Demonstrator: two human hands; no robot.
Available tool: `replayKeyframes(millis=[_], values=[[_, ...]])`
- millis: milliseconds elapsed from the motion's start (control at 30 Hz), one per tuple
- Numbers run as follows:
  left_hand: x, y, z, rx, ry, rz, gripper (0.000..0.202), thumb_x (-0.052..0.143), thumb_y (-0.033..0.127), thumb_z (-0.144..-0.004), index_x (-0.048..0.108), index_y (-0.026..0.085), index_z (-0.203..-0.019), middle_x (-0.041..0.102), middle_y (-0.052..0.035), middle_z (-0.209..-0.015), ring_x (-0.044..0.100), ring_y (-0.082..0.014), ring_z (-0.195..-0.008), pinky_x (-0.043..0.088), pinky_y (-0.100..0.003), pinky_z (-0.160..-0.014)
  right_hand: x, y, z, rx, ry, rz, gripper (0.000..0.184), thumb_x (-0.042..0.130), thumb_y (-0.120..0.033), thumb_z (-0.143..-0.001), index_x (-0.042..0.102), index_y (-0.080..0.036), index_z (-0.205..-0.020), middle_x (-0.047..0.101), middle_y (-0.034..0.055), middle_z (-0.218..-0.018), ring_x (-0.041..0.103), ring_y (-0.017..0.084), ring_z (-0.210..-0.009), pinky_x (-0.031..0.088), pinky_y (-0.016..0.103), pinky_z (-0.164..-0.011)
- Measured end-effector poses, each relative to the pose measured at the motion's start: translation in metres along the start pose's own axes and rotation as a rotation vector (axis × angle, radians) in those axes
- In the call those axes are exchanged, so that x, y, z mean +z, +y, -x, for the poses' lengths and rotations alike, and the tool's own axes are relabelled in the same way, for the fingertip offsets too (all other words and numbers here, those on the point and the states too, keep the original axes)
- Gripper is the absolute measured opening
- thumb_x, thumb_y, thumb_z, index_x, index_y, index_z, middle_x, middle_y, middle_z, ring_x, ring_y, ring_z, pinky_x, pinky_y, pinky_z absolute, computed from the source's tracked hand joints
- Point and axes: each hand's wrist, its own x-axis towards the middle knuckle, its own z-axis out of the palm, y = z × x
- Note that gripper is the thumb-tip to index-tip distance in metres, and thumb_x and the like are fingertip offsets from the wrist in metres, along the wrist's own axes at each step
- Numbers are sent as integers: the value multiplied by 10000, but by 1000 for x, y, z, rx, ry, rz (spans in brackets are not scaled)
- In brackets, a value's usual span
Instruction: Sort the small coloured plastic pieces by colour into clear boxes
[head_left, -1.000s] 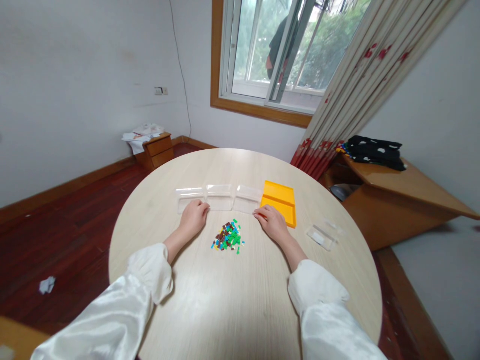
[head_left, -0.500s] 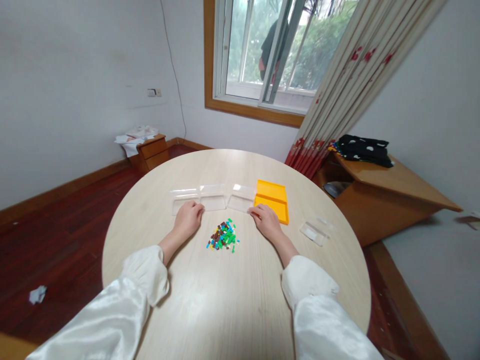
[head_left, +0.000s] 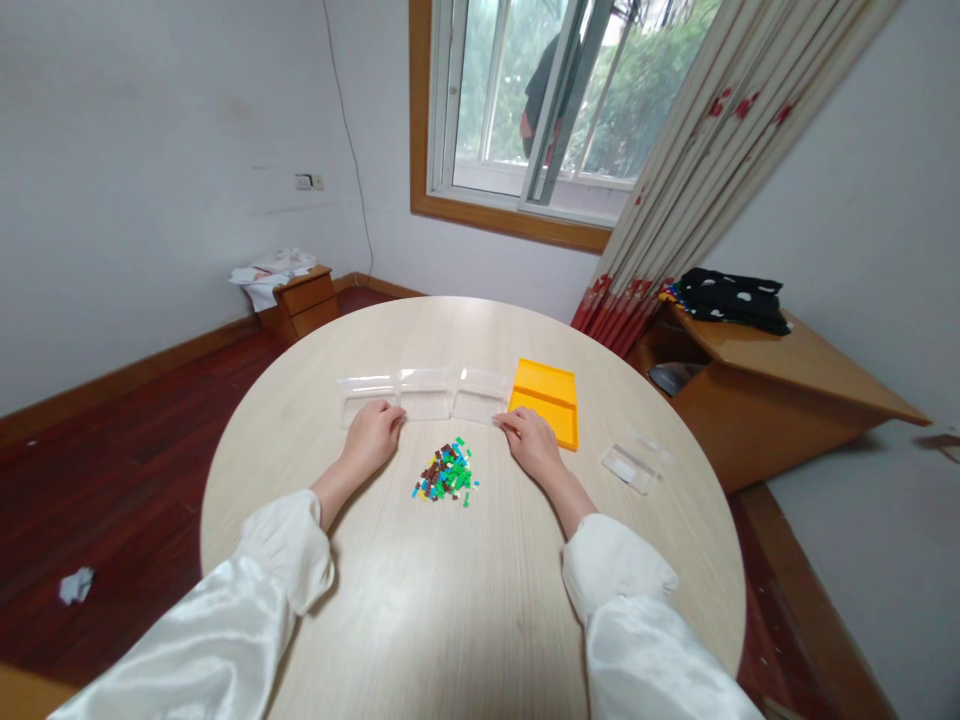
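Observation:
A small heap of coloured bricks, green, brown, blue and yellow, lies on the round pale wooden table. My left hand rests to the left of the heap, fingers curled against the near edge of a row of three clear plastic trays. To the right of the heap lies my right hand, fingers curled, its tips touching the rightmost clear tray's near corner. An orange tray sits just beyond the right hand. Whether either hand pinches a tray edge is unclear.
A small clear box with a loose lid lies at the table's right. A wooden desk with black cloth stands to the right, a low cabinet at the far left wall. A person's figure shows outside the window.
The rightmost clear tray has straightened into line with the other two. Both hands stay at the trays' near edge; the view shifted slightly.

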Motion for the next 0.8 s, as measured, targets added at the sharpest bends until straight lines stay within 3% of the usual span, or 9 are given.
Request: replayKeyframes(millis=[233,400,500,600,700,800], values=[[4,-5,0,16,21,34,299,419,201,-862,691,141,-969,624,-127,-866,559,-258,-871,439,-369,-791,-5,-6,7,-5,97,30,440,482,-167,-855,480,-178,-1295,614,109,-1038,515,239,-960,361,348,-827],[4,-12,3,28,45,71,309,425,153,-849,652,144,-1059,633,-122,-900,566,-257,-899,434,-379,-810,-24,-2,32,-16,222,88,309,455,-149,-835,562,-157,-1125,621,110,-1006,521,238,-952,341,353,-816],[3,-15,4,29,47,63,315,412,152,-849,647,151,-1059,646,-116,-893,576,-256,-898,437,-382,-803,-42,13,55,126,321,171,204,451,-156,-813,584,-154,-968,622,105,-905,524,239,-867,340,348,-763],[2,-15,3,19,42,43,317,412,153,-841,644,159,-1057,661,-115,-912,585,-261,-915,434,-393,-811,-58,31,76,375,362,293,216,475,-183,-777,569,-138,-967,602,138,-935,507,277,-885,340,369,-740],[0,-13,3,-2,36,44,318,429,152,-828,638,159,-1067,671,-116,-961,588,-274,-943,422,-414,-835,-65,41,89,539,304,359,328,480,-220,-768,535,-105,-1070,576,189,-998,495,318,-919,348,402,-741],[-3,-10,4,-18,41,65,307,452,166,-824,636,151,-1069,672,-116,-983,583,-285,-970,407,-426,-857,-59,42,89,563,172,336,376,443,-225,-793,507,-81,-1135,581,201,-1039,509,319,-954,348,418,-780]])
